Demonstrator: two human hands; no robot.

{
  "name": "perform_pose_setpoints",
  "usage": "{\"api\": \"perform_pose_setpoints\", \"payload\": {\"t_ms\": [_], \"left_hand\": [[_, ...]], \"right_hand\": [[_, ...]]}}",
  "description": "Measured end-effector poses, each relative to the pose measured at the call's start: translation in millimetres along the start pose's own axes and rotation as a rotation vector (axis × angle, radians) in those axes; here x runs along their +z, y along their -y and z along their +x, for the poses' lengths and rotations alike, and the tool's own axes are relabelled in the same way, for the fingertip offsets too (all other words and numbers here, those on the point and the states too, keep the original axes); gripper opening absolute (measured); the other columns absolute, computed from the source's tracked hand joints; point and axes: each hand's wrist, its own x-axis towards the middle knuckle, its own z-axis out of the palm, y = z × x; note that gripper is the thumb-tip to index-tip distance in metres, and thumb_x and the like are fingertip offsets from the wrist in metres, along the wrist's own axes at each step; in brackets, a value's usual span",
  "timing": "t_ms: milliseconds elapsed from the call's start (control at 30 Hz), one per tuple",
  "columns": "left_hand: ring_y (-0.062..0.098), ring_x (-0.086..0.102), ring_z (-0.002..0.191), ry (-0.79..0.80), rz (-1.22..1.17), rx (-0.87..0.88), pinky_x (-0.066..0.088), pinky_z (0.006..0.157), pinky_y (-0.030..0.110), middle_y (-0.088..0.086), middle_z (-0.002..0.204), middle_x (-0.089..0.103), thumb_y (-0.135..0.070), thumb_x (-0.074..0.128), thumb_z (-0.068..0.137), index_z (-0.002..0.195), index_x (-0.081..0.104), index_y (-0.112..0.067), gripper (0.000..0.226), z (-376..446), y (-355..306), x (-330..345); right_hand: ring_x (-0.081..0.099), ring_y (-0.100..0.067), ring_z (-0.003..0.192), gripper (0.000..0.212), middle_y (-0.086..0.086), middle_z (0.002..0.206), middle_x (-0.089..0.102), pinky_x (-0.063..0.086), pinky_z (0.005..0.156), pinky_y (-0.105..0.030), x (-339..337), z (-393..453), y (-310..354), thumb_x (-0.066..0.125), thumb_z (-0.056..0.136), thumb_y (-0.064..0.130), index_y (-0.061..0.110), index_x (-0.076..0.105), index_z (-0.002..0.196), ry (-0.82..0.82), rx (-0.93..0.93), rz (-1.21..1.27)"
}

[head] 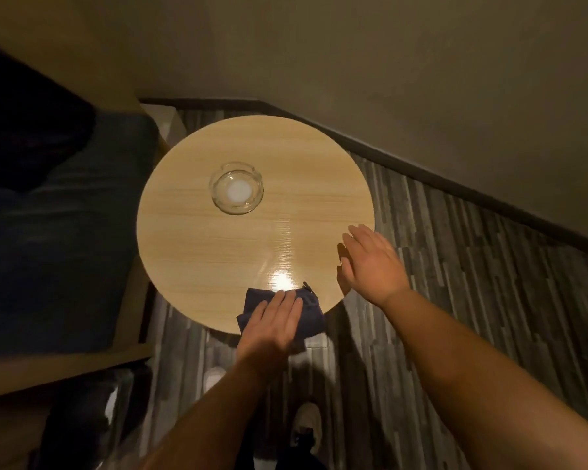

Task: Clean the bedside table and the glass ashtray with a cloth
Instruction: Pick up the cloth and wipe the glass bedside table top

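We press dark blue folded cloth (308,313) flat under left hand (269,329) at near edge of round pale wooden bedside table (218,252); right hand (370,259) open, holds nothing. Clear glass ashtray (236,188) at centre, seemingly not wiped yet; most work left.

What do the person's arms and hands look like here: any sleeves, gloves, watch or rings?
Both forearms are bare up to the frame edge, with no sleeves in view. The left hand and right hand wear no gloves. No watch, band or ring shows, though the light is dim.
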Motion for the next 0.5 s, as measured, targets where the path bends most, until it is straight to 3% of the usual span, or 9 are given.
{"api": "perform_pose_setpoints", "payload": {"t_ms": [100,200,267,500], "left_hand": [[0.027,0.059,0.117,-0.002,-0.085,-0.011,0.052,0.094,0.041,0.017,0.129,0.060,-0.014,0.077,0.078,0.126,0.059,-0.005,0.052,-35.4,5.0,-5.0],[0.025,0.032,0.139,0.201,-0.131,-0.131,0.028,0.114,0.039,0.011,0.154,0.031,-0.016,0.056,0.092,0.146,0.032,-0.012,0.060,-65.8,20.9,-19.5],[0.023,0.026,0.142,0.263,-0.212,-0.296,0.022,0.116,0.037,0.006,0.157,0.025,-0.013,0.051,0.092,0.148,0.027,-0.017,0.061,-93.2,35.0,-27.8],[0.018,0.033,0.137,0.048,-0.342,-0.648,0.026,0.115,0.034,0.000,0.151,0.036,-0.013,0.044,0.091,0.147,0.029,-0.024,0.059,-242.9,85.9,-36.6]], "right_hand": [[0.030,-0.026,0.140,0.050,-0.010,0.148,0.040,0.014,0.116,-0.037,-10.5,-2.9,23.7,0.047,0.094,0.032,0.011,0.044,0.139,0.013,-0.053,-0.039],[0.030,-0.026,0.140,0.049,-0.010,0.149,0.039,0.015,0.116,-0.037,-19.0,-3.7,65.4,0.046,0.095,0.033,0.012,0.044,0.140,0.025,-0.122,-0.026],[0.029,-0.027,0.140,0.050,-0.011,0.150,0.039,0.016,0.116,-0.039,-21.8,-4.1,102.3,0.045,0.096,0.034,0.011,0.043,0.140,0.048,-0.193,-0.024],[0.032,-0.031,0.139,0.051,-0.011,0.150,0.039,0.022,0.115,-0.043,-18.3,-17.6,263.4,0.046,0.095,0.033,0.011,0.044,0.140,0.110,-0.512,-0.041]]}}
